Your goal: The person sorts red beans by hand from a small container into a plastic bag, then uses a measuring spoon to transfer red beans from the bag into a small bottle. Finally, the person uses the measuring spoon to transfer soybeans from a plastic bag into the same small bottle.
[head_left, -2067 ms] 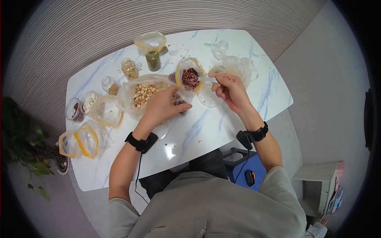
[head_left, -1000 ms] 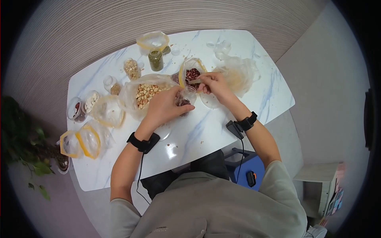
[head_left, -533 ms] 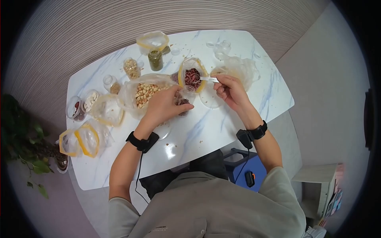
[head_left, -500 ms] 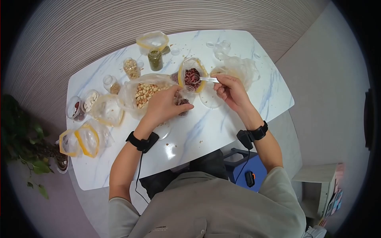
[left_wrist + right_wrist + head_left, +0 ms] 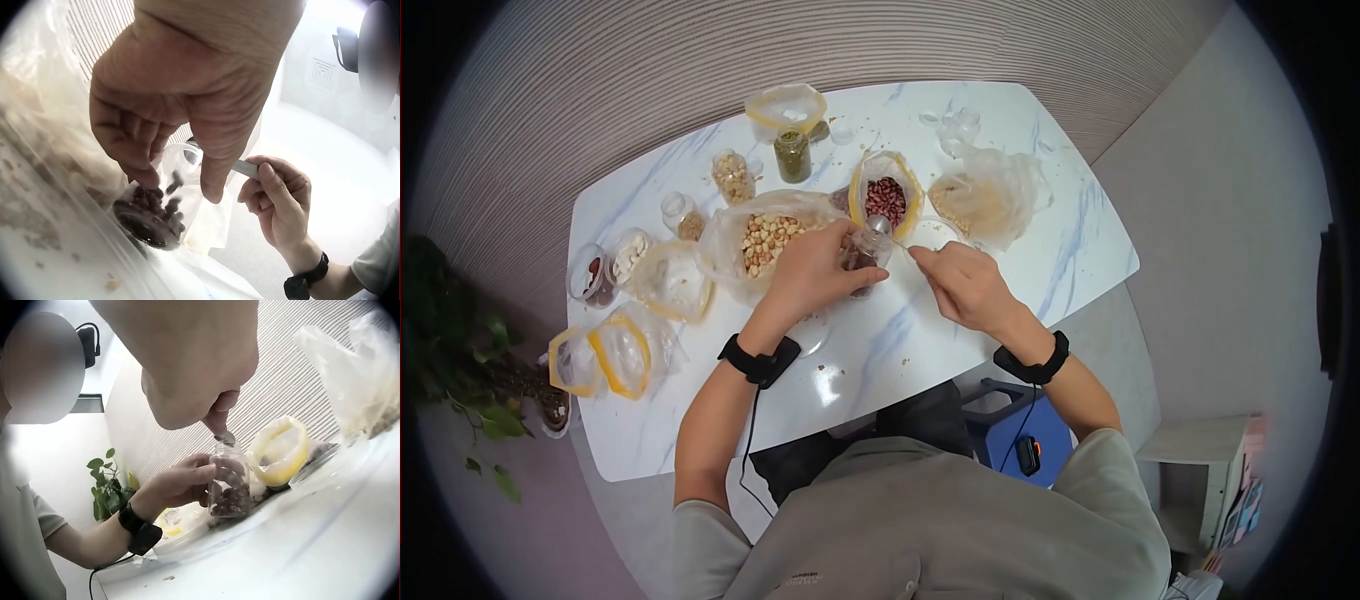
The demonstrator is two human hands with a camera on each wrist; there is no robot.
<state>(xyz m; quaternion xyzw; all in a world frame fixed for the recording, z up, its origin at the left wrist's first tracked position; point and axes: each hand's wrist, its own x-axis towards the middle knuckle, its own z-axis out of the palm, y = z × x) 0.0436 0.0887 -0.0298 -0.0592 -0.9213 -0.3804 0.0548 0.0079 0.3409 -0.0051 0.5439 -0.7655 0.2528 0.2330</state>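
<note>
Jar (image 5: 862, 255) filling is the step we judge to be in hand: the small clear jar stands on the table (image 5: 960, 330) near the middle, a little toward the far edge, and holds a layer of dark red beans. We grip it with the left hand (image 5: 810, 268), fingers and thumb curled round its wall. The right hand (image 5: 965, 285) pinches the handle of a small spoon (image 5: 890, 235) between thumb and fingertips, with the bowl of the spoon over the jar mouth.

Just beyond the jar toward the far edge lies the yellow-rimmed bag of red beans (image 5: 885, 197), open. To its left is a larger clear bag of pale nuts (image 5: 760, 238), touching the left hand.

For the next move, we judge that the spoon must be tipped squarely over the narrow mouth while the left hand keeps the jar upright. A loose aim would scatter beans across the table.

View differences:
- The head view shows the whole layout, including the bags and the further small jars toward the left edge.
- The left wrist view shows the jar from low down, beans piled at its base (image 5: 147, 212), which the head view hides behind the fingers.
- The right wrist view shows the spoon bowl (image 5: 225, 437) just above the rim and the jar about half full (image 5: 230, 484). We cannot tell whether the spoon is loaded.
</note>
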